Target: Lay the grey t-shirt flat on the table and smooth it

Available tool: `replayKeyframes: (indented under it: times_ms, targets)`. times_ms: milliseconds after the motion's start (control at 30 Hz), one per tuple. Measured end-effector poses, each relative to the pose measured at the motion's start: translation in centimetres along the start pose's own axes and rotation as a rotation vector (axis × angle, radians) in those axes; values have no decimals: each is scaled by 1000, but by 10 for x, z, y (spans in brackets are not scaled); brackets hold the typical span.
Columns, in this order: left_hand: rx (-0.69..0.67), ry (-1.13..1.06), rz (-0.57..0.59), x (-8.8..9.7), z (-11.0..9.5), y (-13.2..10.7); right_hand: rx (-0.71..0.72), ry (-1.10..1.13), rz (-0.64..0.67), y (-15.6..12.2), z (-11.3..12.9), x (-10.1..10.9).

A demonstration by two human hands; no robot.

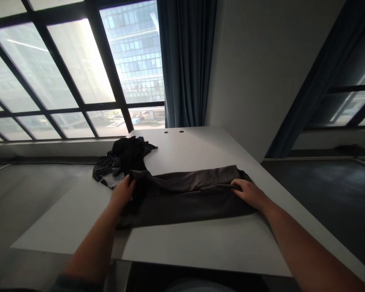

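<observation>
A dark grey-brown garment (188, 205) lies in a long folded band across the white table (200, 247); its exact kind cannot be made out. At the band's left end, my left hand (123, 190) is closed on the cloth by its upper corner. Near the right end, my right hand (246, 192) pinches a raised fold of the same garment. A lengthwise crease runs between the two hands. Just beyond my left hand sits a crumpled heap of black clothes (127, 152), with a white-striped piece (105, 168) showing at its left side.
Two small round holes (181, 131) are set in the table's far end. Behind it hang a blue curtain (187, 65) and a pale wall column (246, 77). Large windows (79, 61) fill the left side. Grey floor (319, 194) lies past the table's right edge.
</observation>
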State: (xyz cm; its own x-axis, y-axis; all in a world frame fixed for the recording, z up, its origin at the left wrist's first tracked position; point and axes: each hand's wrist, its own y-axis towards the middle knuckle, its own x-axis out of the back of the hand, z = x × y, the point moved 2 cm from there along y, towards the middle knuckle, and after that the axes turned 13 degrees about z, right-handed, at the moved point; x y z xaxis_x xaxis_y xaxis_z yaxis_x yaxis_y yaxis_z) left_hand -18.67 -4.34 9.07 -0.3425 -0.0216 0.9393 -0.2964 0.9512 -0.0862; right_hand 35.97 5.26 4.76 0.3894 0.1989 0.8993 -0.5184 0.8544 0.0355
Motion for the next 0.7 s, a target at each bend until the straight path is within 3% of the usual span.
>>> replayKeyframes:
  times_ms: [100,167,233,333,400,500,600,700]
  targets:
    - [230,25,-73,33,40,0,-24,-114,-151,15,-26,12]
    - [313,69,-86,38,53,-2,-79,-211,-209,29,-42,12]
    - [237,106,-131,29,51,-5,-125,-274,-187,45,-52,8]
    - [-114,133,-150,-2,25,-11,-119,-256,31,68,-56,-4]
    - [-312,172,4,-27,4,-16,-78,-202,199,79,-53,-9]
    - [-427,277,266,-52,-20,-22,-9,-145,355,88,-45,-7]
    - [-411,316,338,-46,-31,-22,48,-114,436,91,-31,1]
    - [-411,312,502,-20,-30,-21,112,-84,514,92,-10,16]
